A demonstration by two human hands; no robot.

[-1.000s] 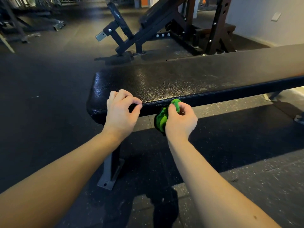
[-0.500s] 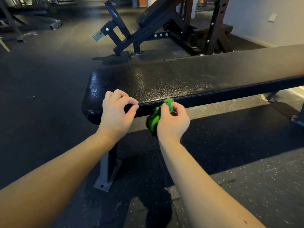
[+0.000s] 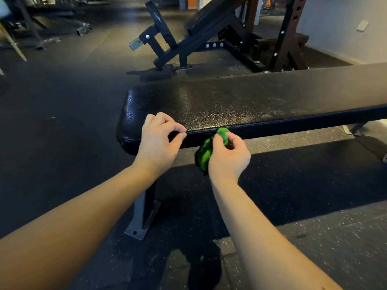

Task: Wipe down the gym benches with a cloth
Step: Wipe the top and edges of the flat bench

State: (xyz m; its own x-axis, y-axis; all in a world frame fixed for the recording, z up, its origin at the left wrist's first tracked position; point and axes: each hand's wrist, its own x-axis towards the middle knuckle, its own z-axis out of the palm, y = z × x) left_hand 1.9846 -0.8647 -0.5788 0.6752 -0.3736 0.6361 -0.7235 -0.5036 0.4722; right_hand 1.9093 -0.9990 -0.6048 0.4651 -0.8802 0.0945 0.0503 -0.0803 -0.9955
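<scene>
Flat bench (image 3: 240, 101) is standing crosswise before the person, its long axis running left to right. Its rounded end is lying just left of both hands and the remaining length is extending well to the right.

Left hand (image 3: 157, 143) is resting on the near edge with fingers curled. Thumb and forefinger are meeting at the seam; whether they are nipping it cannot be told.

Right hand (image 3: 228, 158) is grasping the bunched green cloth (image 3: 206, 152) and pressing it against the near side face. In my judgement, 1 rightward stroke is suiting this nearer hand.
</scene>
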